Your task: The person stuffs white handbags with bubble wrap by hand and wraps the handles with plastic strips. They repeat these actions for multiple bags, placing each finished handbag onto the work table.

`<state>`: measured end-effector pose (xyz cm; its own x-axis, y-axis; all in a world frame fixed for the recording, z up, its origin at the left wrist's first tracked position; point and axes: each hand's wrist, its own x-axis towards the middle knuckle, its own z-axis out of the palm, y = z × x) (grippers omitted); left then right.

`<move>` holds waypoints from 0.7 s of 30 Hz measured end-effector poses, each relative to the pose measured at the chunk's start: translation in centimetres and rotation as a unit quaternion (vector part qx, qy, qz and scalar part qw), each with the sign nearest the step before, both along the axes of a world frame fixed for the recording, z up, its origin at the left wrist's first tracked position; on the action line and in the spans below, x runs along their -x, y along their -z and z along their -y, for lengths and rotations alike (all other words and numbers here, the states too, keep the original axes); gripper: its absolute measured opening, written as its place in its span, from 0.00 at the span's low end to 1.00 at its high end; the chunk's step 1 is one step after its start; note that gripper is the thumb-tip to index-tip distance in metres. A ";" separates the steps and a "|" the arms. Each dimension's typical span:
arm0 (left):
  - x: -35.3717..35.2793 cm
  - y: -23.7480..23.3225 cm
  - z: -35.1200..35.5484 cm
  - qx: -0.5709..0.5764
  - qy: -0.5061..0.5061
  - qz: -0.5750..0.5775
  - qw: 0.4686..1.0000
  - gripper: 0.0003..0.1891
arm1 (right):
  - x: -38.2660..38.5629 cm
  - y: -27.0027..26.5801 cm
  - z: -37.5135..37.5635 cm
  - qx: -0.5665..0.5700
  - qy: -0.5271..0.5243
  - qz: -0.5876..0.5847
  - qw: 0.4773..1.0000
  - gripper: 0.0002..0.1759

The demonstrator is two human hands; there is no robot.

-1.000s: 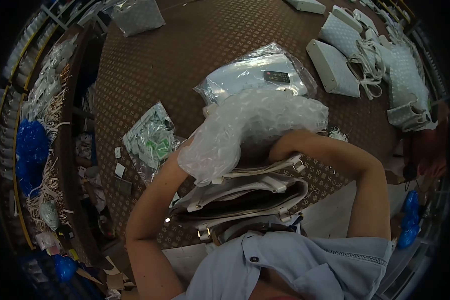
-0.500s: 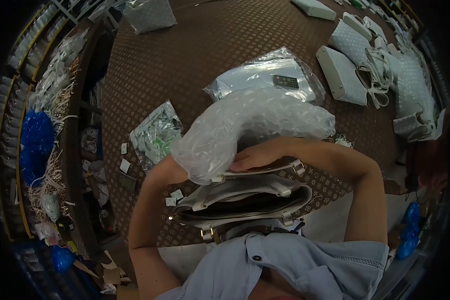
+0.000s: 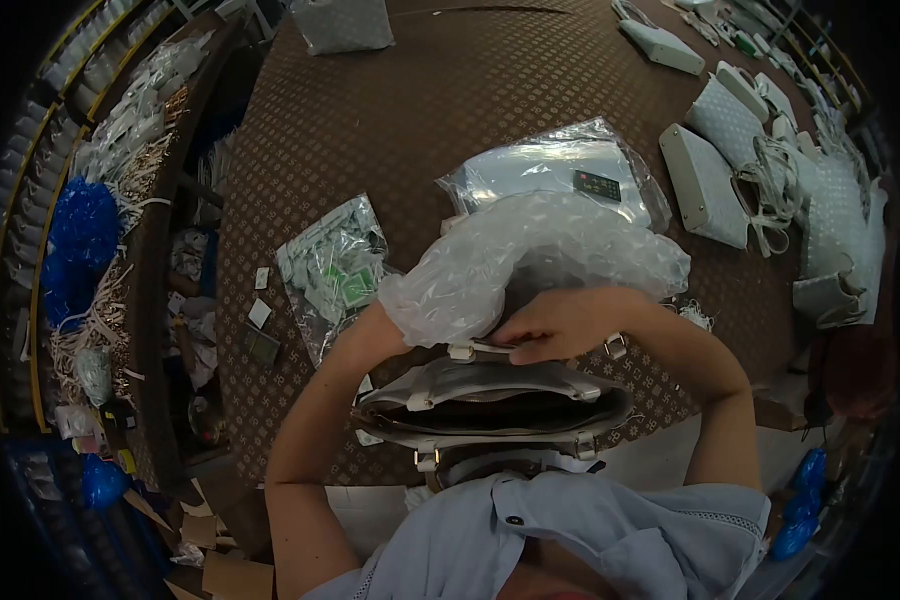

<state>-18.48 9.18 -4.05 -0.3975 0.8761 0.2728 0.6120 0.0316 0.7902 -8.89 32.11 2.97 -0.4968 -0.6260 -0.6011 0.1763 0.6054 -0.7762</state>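
Note:
A white handbag (image 3: pixel 500 432) stands at the table's near edge against my body, its top open and dark inside. Just beyond it, a curved roll of clear bubble wrap (image 3: pixel 560 225) lies over the bag's far handle area. My right hand (image 3: pixel 560 322) is at the far handle (image 3: pixel 485 350), thumb and fingers closed around part of it. Only the back of my left hand (image 3: pixel 382 335) shows, at the left end of the wrap; its fingers are hidden under the plastic.
Beyond the wrap lies a plastic packet (image 3: pixel 545 170) with a dark label. A clear bag of green-and-white packets (image 3: pixel 338 262) is on the left. White handbags (image 3: pixel 705 185) sit at the right. Blue plastic bundles (image 3: pixel 82 230) and shelves line the left side.
My right hand has come out more from behind the wrap and its fingers have curled at the handle. The wrap has shifted slightly, and the whole view has moved a little.

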 end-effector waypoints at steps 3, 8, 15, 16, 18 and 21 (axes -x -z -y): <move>-0.5 -0.2 -0.6 0.017 -0.016 0.036 0.999 0.22 | -1.7 -5.7 -0.9 -0.019 0.064 -0.458 0.886 0.29; 0.3 -1.1 0.6 0.101 0.006 0.076 0.992 0.26 | 1.3 -3.2 -1.1 -0.191 0.036 -0.709 0.678 0.37; -0.4 -2.8 2.4 0.124 -0.098 -0.230 0.960 0.24 | -1.0 -5.4 1.7 -0.182 -0.107 -0.434 0.876 0.22; -0.4 -0.9 2.2 0.101 -0.088 -0.171 0.976 0.21 | -1.1 -5.0 1.9 -0.155 -0.122 -0.460 0.866 0.21; -1.1 0.5 2.0 0.077 -0.080 -0.105 0.988 0.19 | -0.8 -4.0 2.1 -0.164 -0.126 -0.418 0.885 0.20; -2.1 0.2 1.9 0.147 -0.112 0.072 0.980 0.18 | -1.8 -3.1 2.8 -0.199 -0.164 -0.352 0.900 0.20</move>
<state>-16.33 7.28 -4.25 -0.6045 0.7950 -0.0511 0.4459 0.3907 0.8053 -7.13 29.29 6.07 -0.6691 -0.6138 -0.4189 -0.5133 0.7894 -0.3368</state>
